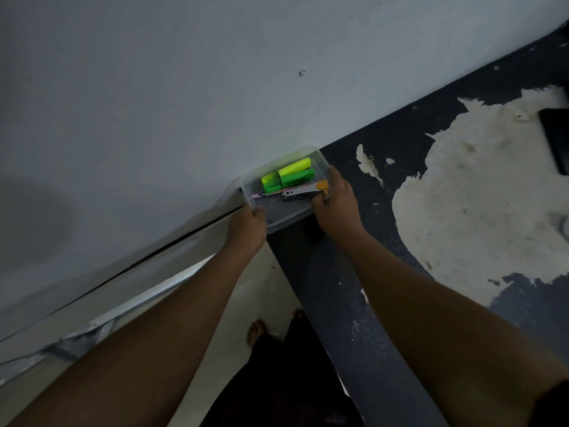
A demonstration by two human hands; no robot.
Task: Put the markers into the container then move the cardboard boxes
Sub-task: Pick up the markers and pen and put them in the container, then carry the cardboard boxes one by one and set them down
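Dim overall, cold grey-blue cast. Soft broad shadow on wall (40, 217) at far left. Brightest spots: neon markers (288, 175) in clear container (286, 224), pale floor (246, 291) strip near centre. Near bottom centre almost black, detail lost. Grainy, slightly soft in dark areas. Wide-angle stretch twd bottom corners; straight edges bowed.

markers (288, 175) in container (278, 221), container against wall (154, 103)
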